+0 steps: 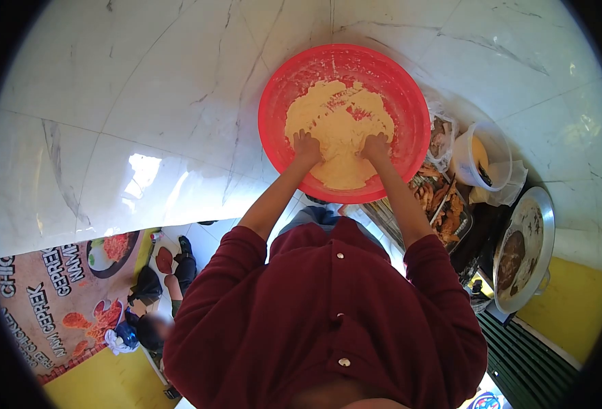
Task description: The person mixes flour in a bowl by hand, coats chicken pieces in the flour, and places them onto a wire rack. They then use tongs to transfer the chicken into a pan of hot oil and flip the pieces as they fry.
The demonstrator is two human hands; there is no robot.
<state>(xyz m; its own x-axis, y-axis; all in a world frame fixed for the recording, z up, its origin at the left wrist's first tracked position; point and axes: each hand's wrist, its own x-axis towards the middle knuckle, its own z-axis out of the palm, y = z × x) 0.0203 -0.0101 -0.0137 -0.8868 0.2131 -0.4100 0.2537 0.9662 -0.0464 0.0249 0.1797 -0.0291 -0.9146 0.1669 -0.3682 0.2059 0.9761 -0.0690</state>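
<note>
Both of my hands are down in pale yellowish flour (342, 163) inside a wide red basin (410, 116). My left hand (306, 146) presses into the flour on the left side, its fingers partly bent and partly buried. On the right side my right hand (376, 146) also reaches into the flour, with its fingertips sunk out of sight. Whether either hand grips anything under the surface cannot be made out. Red basin floor shows through thin patches of flour beyond my hands.
Right of the basin are a tray of fried pieces (444, 211), a plastic bag (441, 140), a clear tub (502, 160) and a large metal pan (545, 225). A person (154, 330) is at lower left by a printed banner (42, 300).
</note>
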